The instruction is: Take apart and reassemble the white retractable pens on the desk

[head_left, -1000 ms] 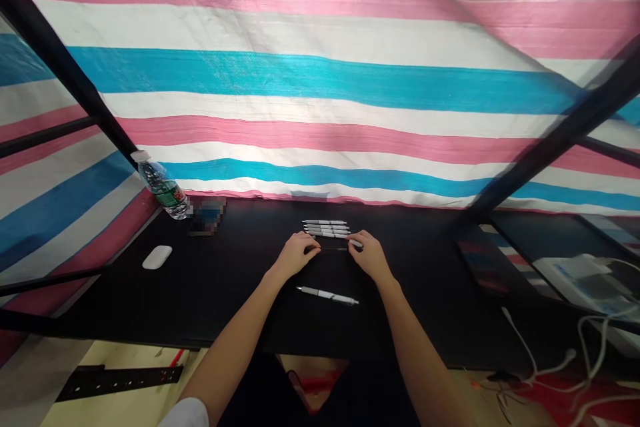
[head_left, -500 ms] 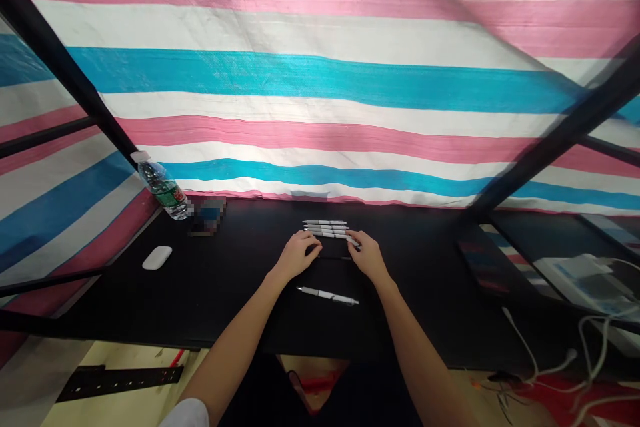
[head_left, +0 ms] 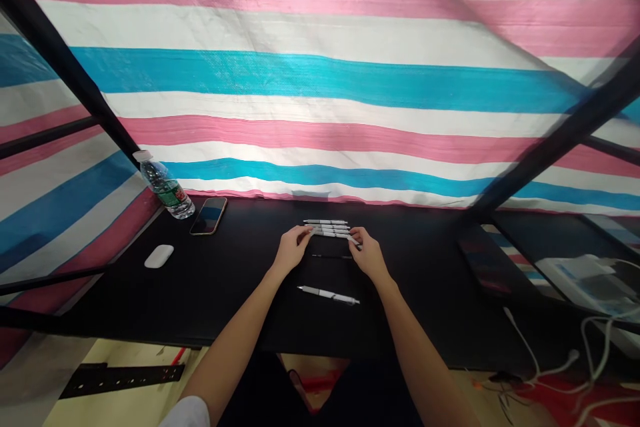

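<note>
A makeshift booth: striped tarpaulin (head_left: 310, 80) on black frame bars (head_left: 555, 137) around a desk (head_left: 225, 293).

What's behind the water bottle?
Behind the bottle, you can see the striped sheet, and a black pole slants down to about its cap. The bottle's green label blocks the view, so I can't tell what it hides.
</note>
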A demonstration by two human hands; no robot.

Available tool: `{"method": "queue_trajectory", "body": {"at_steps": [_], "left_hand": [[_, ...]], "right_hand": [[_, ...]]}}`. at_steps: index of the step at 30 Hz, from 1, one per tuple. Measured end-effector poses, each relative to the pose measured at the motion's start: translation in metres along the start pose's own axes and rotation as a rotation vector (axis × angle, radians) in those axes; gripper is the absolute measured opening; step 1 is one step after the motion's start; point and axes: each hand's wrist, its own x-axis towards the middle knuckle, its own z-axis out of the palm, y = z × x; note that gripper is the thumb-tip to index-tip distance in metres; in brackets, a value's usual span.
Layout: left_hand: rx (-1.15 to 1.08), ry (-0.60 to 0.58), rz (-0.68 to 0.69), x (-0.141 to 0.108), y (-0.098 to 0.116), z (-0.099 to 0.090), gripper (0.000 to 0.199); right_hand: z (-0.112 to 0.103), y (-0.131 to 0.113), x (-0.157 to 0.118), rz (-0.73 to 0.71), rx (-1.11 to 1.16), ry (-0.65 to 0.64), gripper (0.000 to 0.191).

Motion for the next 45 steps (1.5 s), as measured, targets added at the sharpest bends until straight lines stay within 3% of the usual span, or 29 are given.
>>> {"method": "queue_trajectory", "body": {"at_steps": [4, 8, 23, 33, 39, 45], "left_hand": [[-0.562, -0.002, -0.330, 0.002, 0.008, -0.001, 0.035], [-0.758, -0.028, -0.469, 0.003, 0.015, -0.004, 0.030], [-0.688, -0.051, -0.418, 0.000, 0.021, -0.004, 0.039], [-0.455, -0.051, -0.159, -0.001, 0.022, -0.004, 0.017], [-0.459, -0.068, -0.176, -0.002, 0.023, -0.004, 0.021], [-0.480, -0.035, -0.297, 0.000, 0.018, -0.002, 0.041]], "right_hand": [[0.000, 0.000, 0.000, -0.007, -0.002, -0.009, 0.020], [0.000, 0.000, -0.001, -0.012, -0.018, -0.015, 0.019], [0.000, 0.000, -0.001, -0.026, -0.021, -0.019, 0.019], [-0.001, -0.001, -0.001, -0.027, -0.023, -0.026, 0.018], [0.000, -0.002, 0.000, -0.010, 0.005, -0.005, 0.016], [0.000, -0.003, 0.002, 0.069, 0.158, 0.042, 0.016]]}}
